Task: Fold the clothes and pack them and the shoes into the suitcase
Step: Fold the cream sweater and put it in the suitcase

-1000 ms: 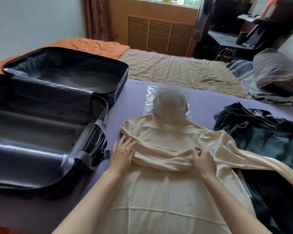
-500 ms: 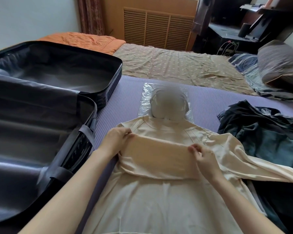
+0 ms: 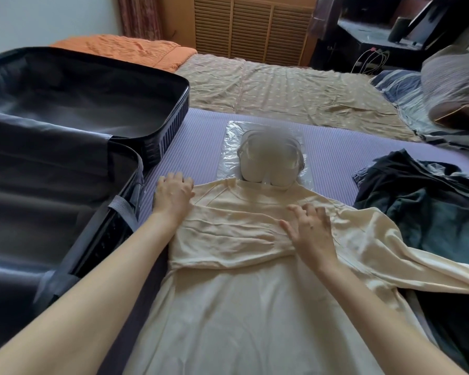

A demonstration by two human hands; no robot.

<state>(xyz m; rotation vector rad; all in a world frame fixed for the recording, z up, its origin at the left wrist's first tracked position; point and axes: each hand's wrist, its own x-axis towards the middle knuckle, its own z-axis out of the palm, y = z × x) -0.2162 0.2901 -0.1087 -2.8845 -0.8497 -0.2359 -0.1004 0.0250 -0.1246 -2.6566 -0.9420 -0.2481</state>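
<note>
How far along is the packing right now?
Done: one sleeve is folded across the cream sweater. In hand: left hand and right hand press it flat. Left: the other sleeve lies spread, the dark clothes heap is unfolded, the open suitcase shows nothing packed.

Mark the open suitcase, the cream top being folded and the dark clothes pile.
open suitcase (image 3: 79,104): head view, bare lining of the far half.
cream top (image 3: 241,307): head view, flat body below the folded sleeve.
dark clothes pile (image 3: 423,201): head view, middle of the heap.
</note>
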